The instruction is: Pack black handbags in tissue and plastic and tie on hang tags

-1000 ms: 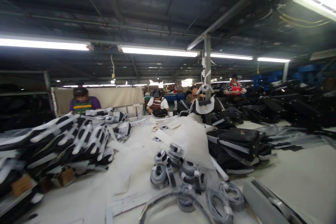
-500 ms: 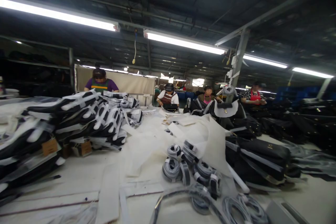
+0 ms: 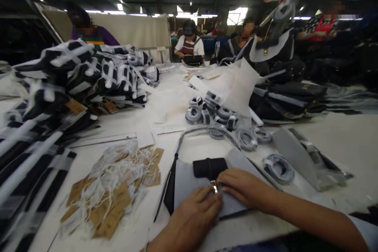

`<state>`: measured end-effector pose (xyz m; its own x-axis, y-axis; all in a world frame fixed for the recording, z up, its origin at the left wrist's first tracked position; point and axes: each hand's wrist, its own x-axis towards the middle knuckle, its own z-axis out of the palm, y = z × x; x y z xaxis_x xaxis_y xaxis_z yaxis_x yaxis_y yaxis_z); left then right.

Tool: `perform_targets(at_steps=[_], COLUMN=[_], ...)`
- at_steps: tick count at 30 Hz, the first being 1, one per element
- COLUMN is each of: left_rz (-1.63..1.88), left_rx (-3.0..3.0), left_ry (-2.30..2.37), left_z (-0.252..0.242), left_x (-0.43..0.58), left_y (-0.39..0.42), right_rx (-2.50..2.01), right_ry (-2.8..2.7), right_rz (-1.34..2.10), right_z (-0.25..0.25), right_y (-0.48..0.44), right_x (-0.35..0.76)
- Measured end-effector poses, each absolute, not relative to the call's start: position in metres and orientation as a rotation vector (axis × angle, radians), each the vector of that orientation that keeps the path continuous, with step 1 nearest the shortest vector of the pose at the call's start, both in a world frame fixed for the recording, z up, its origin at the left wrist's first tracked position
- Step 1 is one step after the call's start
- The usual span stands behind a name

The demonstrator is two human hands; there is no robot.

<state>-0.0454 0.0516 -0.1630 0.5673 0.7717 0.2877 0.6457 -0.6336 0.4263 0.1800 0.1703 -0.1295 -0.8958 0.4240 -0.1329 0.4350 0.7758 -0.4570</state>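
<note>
A grey handbag with a black flap tab and a grey strap lies flat on the white table in front of me. My left hand rests on the bag's lower front, fingers curled toward a small metal clasp. My right hand comes in from the right, fingers pressed together at the same clasp. Both hands meet there; what the fingertips pinch is too small to make out.
A heap of brown paper tags with white strings lies left of the bag. Rolled grey straps and a grey tape dispenser sit behind. Wrapped black-and-white bags pile up on the left, black bags on the right. Several people work across the table.
The view has dropped from the hall and ceiling down to the table. My two hands and the grey handbag, unseen before, are now in view.
</note>
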Motion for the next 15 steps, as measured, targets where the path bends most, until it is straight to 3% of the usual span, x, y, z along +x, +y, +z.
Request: perform_targets(at_steps=[7, 15], left_rz=[0.433, 0.702], left_rx=[2.828, 3.085], left_ry=[1.368, 1.528], left_z=[-0.176, -0.2], left_x=[-0.042, -0.03], left_y=[0.037, 0.037], right_rx=[0.74, 0.815], right_ry=[3.138, 3.112], right_rz=[-0.316, -0.512], right_z=[-0.168, -0.167], right_y=[0.158, 0.156], right_x=[0.238, 0.234])
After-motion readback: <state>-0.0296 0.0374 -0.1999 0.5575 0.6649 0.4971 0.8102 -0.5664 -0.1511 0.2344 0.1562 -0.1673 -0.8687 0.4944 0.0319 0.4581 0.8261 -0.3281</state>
